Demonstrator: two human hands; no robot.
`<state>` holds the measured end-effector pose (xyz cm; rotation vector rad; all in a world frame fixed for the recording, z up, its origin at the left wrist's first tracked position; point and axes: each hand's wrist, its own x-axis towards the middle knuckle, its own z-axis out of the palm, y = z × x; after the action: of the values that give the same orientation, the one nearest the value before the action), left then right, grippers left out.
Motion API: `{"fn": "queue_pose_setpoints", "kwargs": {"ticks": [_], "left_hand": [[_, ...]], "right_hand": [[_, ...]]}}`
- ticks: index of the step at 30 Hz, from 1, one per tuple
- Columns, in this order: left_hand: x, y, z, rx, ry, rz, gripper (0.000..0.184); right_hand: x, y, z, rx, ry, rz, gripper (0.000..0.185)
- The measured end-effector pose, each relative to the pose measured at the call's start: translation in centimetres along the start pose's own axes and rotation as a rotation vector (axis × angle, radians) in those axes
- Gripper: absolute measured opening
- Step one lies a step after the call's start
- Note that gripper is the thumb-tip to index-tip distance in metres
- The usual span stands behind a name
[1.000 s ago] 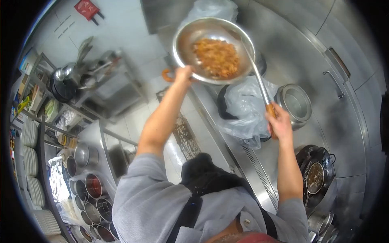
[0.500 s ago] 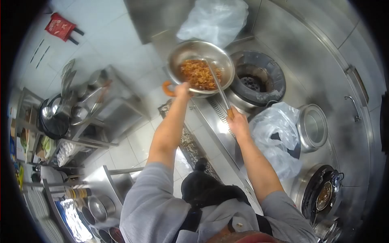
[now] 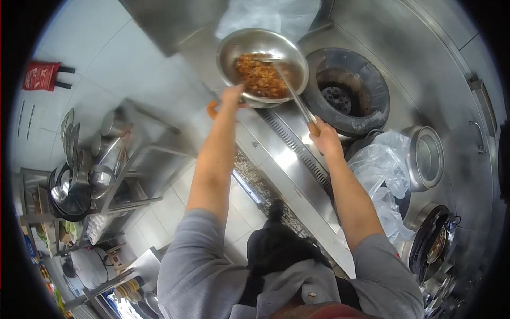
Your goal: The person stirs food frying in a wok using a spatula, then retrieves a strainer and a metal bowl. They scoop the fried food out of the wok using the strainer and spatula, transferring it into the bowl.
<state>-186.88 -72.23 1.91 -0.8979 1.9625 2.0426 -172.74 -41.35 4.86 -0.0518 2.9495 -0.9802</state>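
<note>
A wide steel bowl-shaped pan holds a heap of reddish-brown chopped food. At its near left rim is my left hand, closed on the edge. An orange loop-like piece sticks out beside that hand; whether it belongs to the pan I cannot tell. My right hand is wrapped round the wooden grip of a long metal cooking utensil. The utensil's shaft slants into the pan, and its head rests against the food, partly hidden.
Right of the pan is a round burner opening. Clear plastic bags lie by a steel pot. A dark wok sits farther right. Shelving with pans and ladles stands left. Another plastic bag is behind the pan.
The whole view has shifted and turned a little. The pan appears slightly higher in view and tilted more toward me, and the utensil has shifted with my right hand. Both holds continue.
</note>
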Motion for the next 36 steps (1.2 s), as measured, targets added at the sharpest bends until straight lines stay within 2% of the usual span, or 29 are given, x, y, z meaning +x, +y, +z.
{"fn": "queue_pose_setpoints", "kwargs": {"ticks": [2, 3, 8, 10, 12, 14, 19, 21, 22, 25, 26, 28, 29, 31, 33, 34, 35, 36], "left_hand": [[-2.8, 1.3, 0.2, 0.176, 0.059, -0.042, 0.056], [-3.0, 1.2, 0.0, 0.18, 0.031, -0.042, 0.066], [-2.7, -1.2, -0.9, 0.11, 0.056, -0.14, 0.077], [-2.5, -5.3, -0.6, -0.163, 0.233, 0.073, 0.069], [-5.5, -8.8, -0.8, -0.205, 0.138, 0.133, 0.058], [-9.1, -12.2, 0.9, -0.172, 0.137, 0.145, 0.047], [-14.1, -17.6, 5.1, -0.064, -0.011, 0.202, 0.036], [-14.5, -19.2, 7.2, 0.203, -0.019, 0.346, 0.045], [-16.2, -18.1, 8.5, 0.205, -0.036, 0.347, 0.045], [-18.5, -14.6, 11.8, 0.326, -0.143, 0.776, 0.045], [-18.3, -13.9, 13.0, 0.327, -0.154, 0.779, 0.045], [-18.1, -12.6, 15.8, 0.802, 0.011, 1.24, 0.048], [-17.9, -11.8, 16.7, 0.796, -0.006, 1.249, 0.048], [-18.1, -10.1, 18.0, 1.227, -0.275, 1.005, 0.047], [-18.9, -9.4, 19.0, 1.103, -0.29, 0.897, 0.046], [-15.1, -11.3, 18.8, 1.126, -0.323, 1.218, 0.044], [-17.1, -10.4, 19.1, 1.138, -0.327, 1.048, 0.043], [-12.1, -12.0, 19.2, 1.302, -0.354, 1.235, 0.046]], "right_hand": [[0.3, 2.0, 0.7, -0.018, 0.027, -0.024, 0.061], [0.1, 2.3, 0.8, -0.018, 0.032, -0.015, 0.061], [-2.1, 3.9, 1.7, 0.097, 0.04, 0.113, 0.066], [-3.8, 3.8, 1.1, 0.032, 0.058, 0.159, 0.069], [-5.0, 3.8, 0.5, 0.057, 0.175, 0.128, 0.069], [-6.1, 4.2, 0.3, 0.065, 0.18, 0.141, 0.069], [-9.7, 3.9, -1.0, 0.157, 0.245, 0.084, 0.069], [-11.7, 3.7, -1.5, 0.144, 0.3, 0.056, 0.066], [-12.8, 3.9, -1.7, 0.138, 0.31, 0.068, 0.066], [-16.5, 3.4, -3.1, 0.151, 0.307, -0.01, 0.059], [-18.2, 3.3, -3.8, 0.212, 0.232, -0.058, 0.055], [-22.3, 3.3, -4.9, 0.309, 0.131, -0.139, 0.047], [-24.6, 3.3, -5.3, 0.344, 0.105, -0.17, 0.043], [-30.1, 3.8, -6.5, 0.417, -0.017, 0.013, 0.037], [-36.1, 6.6, -7.0, 0.399, 0.011, 0.123, 0.035], [-39.4, 7.9, -7.6, 0.398, 0.001, 0.19, 0.034], [-42.8, 8.5, -9.0, 0.354, 0.071, 0.3, 0.03], [-46.4, 9.7, -10.0, 0.343, 0.156, 0.383, 0.03]]}}
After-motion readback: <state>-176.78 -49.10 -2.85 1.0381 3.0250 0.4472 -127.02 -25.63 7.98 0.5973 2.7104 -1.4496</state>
